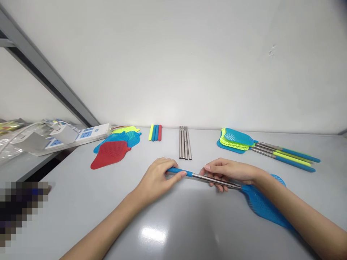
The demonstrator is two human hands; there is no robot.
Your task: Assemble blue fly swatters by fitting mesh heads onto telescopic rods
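A blue fly swatter [261, 204] with a metal rod lies slantwise across my front, its perforated head partly hidden behind my right forearm. Closed around its blue handle sleeve [187, 172] is my left hand [160, 177], thumb along the near side. My right hand [221, 173] has its fingers curled under the metal rod [207, 178], with the thumb above, holding it loosely. Beyond my hands stand several bare metal rods [185, 142] laid side by side. Farther left are several short handle sleeves [155, 132] in yellow, blue and red.
Loose swatter heads, a red one [111, 153] in front, overlap at the left. Several assembled fly swatters [238, 139] are stacked at the back right. A white power strip [92, 133] with plugs lies by the left edge, near a metal post [54, 77]. A wall closes the back.
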